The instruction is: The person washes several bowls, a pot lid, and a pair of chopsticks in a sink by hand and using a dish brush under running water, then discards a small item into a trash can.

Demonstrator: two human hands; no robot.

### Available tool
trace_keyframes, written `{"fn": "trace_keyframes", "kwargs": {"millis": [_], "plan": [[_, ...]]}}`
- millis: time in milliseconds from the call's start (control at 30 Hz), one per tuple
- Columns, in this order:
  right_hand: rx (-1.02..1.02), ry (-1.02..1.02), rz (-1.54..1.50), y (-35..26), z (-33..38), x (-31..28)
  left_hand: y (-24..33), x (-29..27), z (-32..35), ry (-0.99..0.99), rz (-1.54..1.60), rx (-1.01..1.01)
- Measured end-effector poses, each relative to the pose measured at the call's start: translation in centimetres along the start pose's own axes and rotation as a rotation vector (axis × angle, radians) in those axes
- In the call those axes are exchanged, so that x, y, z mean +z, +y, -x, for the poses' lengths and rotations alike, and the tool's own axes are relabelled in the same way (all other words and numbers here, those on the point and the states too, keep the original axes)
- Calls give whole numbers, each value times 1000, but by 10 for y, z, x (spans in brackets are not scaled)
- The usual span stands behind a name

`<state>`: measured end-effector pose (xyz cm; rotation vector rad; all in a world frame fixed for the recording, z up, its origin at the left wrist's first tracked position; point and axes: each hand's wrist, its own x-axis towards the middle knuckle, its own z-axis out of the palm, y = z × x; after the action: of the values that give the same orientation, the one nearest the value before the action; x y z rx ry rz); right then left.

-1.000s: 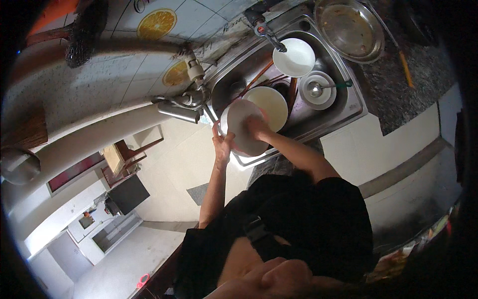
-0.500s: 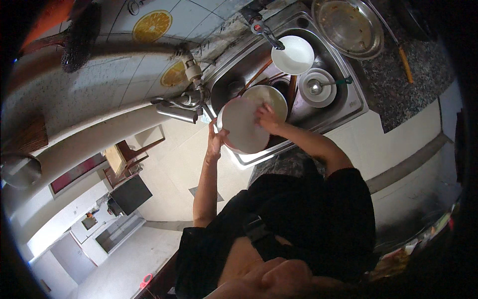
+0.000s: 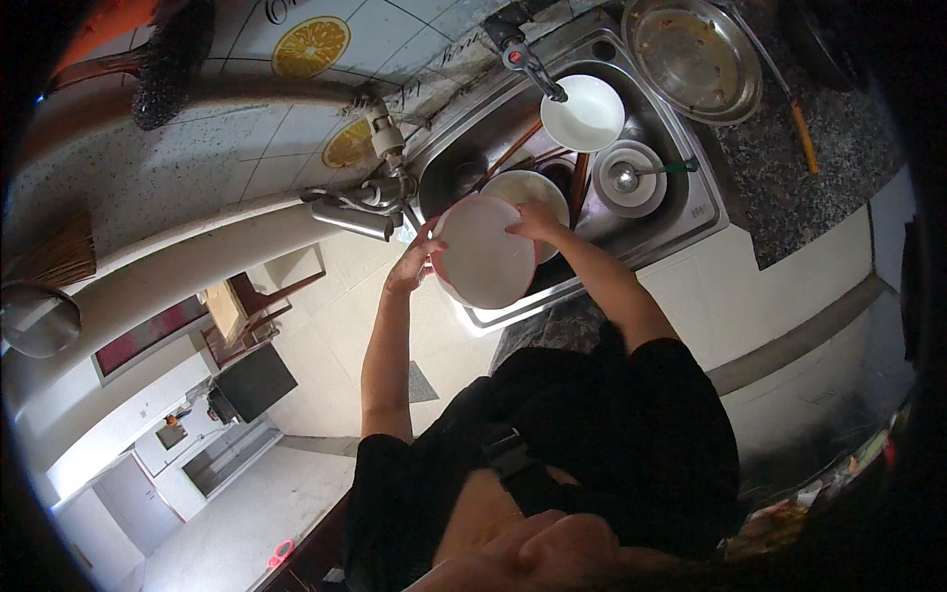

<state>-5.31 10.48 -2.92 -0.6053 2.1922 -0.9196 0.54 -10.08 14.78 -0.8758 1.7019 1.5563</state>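
Observation:
I hold a round white plate [image 3: 481, 255] over the near edge of a steel sink [image 3: 696, 209]. My left hand [image 3: 414, 262] grips its left rim and my right hand [image 3: 538, 221] is on its upper right rim. Both hands are on the same plate, which is tilted toward me. Behind it in the basin lies a second white plate [image 3: 533, 185], with wooden sticks [image 3: 509, 156] beside it. A white bowl [image 3: 584, 111] sits under the faucet [image 3: 523, 54].
A small bowl with a spoon [image 3: 627, 178] rests in the sink's right part. A round metal tray [image 3: 695, 54] and an orange-handled tool [image 3: 804, 138] lie on the dark stone counter. Pipes [image 3: 360, 212] run along the tiled wall at the left.
The plate stays over the sink's near edge. My right hand has slid up along its rim and my left hand has shifted a little on the left rim.

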Motion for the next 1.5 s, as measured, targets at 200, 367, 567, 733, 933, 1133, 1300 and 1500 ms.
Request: {"fn": "trace_keyframes", "kwargs": {"millis": [200, 367, 567, 733, 933, 1133, 1300, 1500], "plan": [[68, -86, -578, 23, 1, 17, 7, 24, 17, -1, 211, 343], [275, -250, -878, -5, 28, -6, -43, 63, 39, 352, 3, 485], [200, -255, -679, 0, 20, -8, -45, 61, 34, 332, 342, 401], [-68, 486, 170, 1, 23, -11, -17, 51, 55, 349, 327, 280], [-164, 229, 88, 42, 7, 72, -14, 48, 55, 336, 282, 315], [142, -77, -326, -23, 37, -49, -30, 42, 38, 366, 166, 469], [-175, -248, -1008, -104, 73, -72, -26, 52, 26, 368, 169, 511], [-500, 228, -1051, -136, 33, -26, -13, 63, 21, 297, 275, 437]]}}
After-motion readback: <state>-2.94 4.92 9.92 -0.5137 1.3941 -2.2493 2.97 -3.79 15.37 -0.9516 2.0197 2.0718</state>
